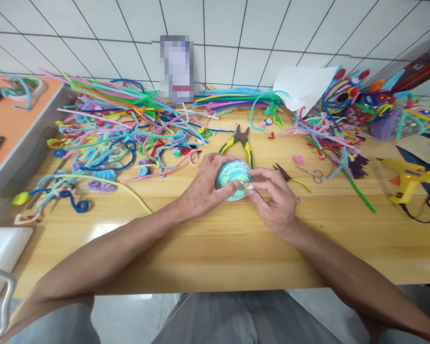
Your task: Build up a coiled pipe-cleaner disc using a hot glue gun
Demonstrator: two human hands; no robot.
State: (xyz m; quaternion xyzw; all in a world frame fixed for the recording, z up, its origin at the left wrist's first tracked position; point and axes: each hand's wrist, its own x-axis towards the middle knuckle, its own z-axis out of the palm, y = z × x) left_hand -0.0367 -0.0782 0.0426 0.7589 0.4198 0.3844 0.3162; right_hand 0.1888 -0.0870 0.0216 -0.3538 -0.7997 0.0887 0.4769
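A round coil of blue and green pipe cleaner [232,173] is held between my hands above the wooden table. My left hand [209,186] wraps round its left side, the thumb lying across its front. At the coil's right edge, the fingers and thumb of my right hand [275,196] pinch a small pale green bit of it. Just behind the coil lie pliers with yellow and green handles [241,138], partly hidden by it. Smaller cutters with a yellow handle [294,179] rest to the right of my right hand, beside small scissors [313,175].
Heaped pipe cleaners [111,124] cover the left and back of the wooden table [208,248]. A yellow glue gun [408,179] lies at the right. Finished colourful figures [344,93] and white paper [303,86] are at the back right. A phone [177,67] leans on the tiled wall.
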